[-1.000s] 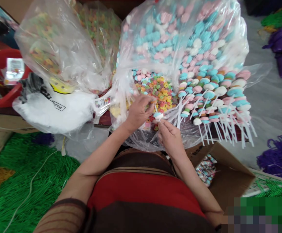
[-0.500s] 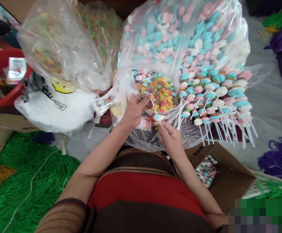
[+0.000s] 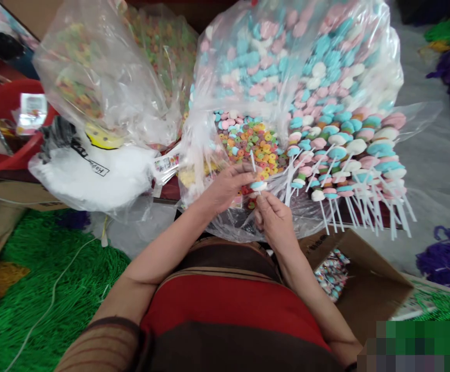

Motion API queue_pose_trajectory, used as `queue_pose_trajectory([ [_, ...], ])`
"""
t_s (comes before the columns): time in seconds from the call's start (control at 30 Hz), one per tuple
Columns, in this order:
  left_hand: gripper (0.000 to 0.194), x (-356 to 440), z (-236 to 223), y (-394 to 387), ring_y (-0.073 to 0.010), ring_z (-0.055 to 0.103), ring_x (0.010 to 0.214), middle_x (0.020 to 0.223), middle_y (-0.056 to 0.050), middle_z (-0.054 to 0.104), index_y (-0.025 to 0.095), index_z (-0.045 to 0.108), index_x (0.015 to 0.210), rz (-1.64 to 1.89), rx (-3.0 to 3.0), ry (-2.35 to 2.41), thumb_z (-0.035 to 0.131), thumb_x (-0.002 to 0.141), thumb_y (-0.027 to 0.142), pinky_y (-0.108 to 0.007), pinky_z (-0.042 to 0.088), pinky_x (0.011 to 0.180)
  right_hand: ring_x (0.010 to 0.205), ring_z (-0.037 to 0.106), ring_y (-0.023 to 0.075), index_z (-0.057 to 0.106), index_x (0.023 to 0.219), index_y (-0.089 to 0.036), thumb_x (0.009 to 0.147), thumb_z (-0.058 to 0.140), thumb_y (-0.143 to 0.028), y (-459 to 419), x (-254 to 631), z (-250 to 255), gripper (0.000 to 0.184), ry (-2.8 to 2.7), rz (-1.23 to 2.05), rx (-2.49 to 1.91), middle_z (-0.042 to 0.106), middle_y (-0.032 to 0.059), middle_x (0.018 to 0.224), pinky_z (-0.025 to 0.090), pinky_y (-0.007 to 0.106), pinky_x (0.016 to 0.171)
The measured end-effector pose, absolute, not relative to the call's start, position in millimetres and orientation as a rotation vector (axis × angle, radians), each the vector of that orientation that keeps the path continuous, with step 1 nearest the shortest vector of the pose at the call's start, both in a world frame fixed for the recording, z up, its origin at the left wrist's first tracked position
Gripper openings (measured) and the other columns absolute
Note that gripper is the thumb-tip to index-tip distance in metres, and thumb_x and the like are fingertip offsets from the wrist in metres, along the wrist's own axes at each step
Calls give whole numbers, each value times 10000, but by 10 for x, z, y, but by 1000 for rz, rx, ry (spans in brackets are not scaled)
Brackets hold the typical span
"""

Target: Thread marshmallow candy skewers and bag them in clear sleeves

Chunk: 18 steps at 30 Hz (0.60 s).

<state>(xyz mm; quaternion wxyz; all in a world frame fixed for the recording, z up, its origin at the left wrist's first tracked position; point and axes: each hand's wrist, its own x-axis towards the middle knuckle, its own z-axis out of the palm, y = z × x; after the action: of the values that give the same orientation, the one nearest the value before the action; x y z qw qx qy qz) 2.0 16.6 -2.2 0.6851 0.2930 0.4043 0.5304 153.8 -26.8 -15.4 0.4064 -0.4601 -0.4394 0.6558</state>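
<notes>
My right hand (image 3: 273,214) is closed on the lower part of a white lollipop stick, just below a blue and white marshmallow (image 3: 258,185) threaded on it. My left hand (image 3: 235,186) closes its fingers around the same stick above the marshmallow. The bare tip of the stick (image 3: 253,157) pokes up past those fingers. Any gummy ring between the left fingers is hidden. Just beyond my hands lies a pile of colourful gummy rings (image 3: 258,144), with loose pink, white and blue marshmallows (image 3: 233,120) behind it.
Finished marshmallow skewers (image 3: 345,155) are stacked at the right, sticks toward me. Behind stands a big clear bag of marshmallows (image 3: 264,57); left of it, a bag of gummy rings (image 3: 77,72). A white printed bag (image 3: 96,175), a red basin (image 3: 15,160) and a cardboard box (image 3: 376,289) are around.
The left hand held an orange gummy ring at the stick's tip half a second ago; its fingers have since moved down the stick toward the marshmallow. The right hand keeps its hold.
</notes>
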Motion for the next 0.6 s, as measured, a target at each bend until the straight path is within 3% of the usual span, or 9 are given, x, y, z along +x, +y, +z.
queue_pose_trajectory([
  [0.13, 335, 31, 12, 163, -145, 665, 868, 909, -16, 730, 204, 751, 884, 1068, 979, 970, 861, 760, 494, -278, 523, 848, 446, 352, 68, 627, 784, -205, 889, 712, -626, -153, 1562, -225, 442, -1097, 1579, -1144, 496, -67, 557, 255, 237, 440],
  [0.27, 244, -228, 140, 548, -217, 700, 1022, 1023, -63, 764, 218, 774, 1020, 1029, 1460, 1463, 601, 995, 387, -355, 510, 973, 452, 364, 63, 655, 840, -208, 881, 741, -590, -122, 1544, -254, 394, -966, 1602, -1071, 514, -67, 603, 273, 233, 451],
  [0.4, 307, -514, 195, 1140, -284, 652, 1234, 1213, -141, 751, 162, 779, 1109, 667, 1778, 2157, 494, 1008, 217, -384, 443, 1095, 438, 355, 58, 667, 857, -206, 856, 771, -580, -138, 1524, -258, 388, -915, 1630, -1061, 502, -79, 582, 261, 227, 439],
  [0.6, 395, -663, 124, 1635, -333, 645, 1246, 1218, -173, 747, 105, 758, 1186, 43, 1777, 2330, 505, 1014, 355, -390, 436, 1075, 433, 354, 57, 669, 881, -208, 866, 761, -582, -135, 1537, -295, 385, -911, 1617, -1051, 497, -87, 579, 271, 225, 434],
])
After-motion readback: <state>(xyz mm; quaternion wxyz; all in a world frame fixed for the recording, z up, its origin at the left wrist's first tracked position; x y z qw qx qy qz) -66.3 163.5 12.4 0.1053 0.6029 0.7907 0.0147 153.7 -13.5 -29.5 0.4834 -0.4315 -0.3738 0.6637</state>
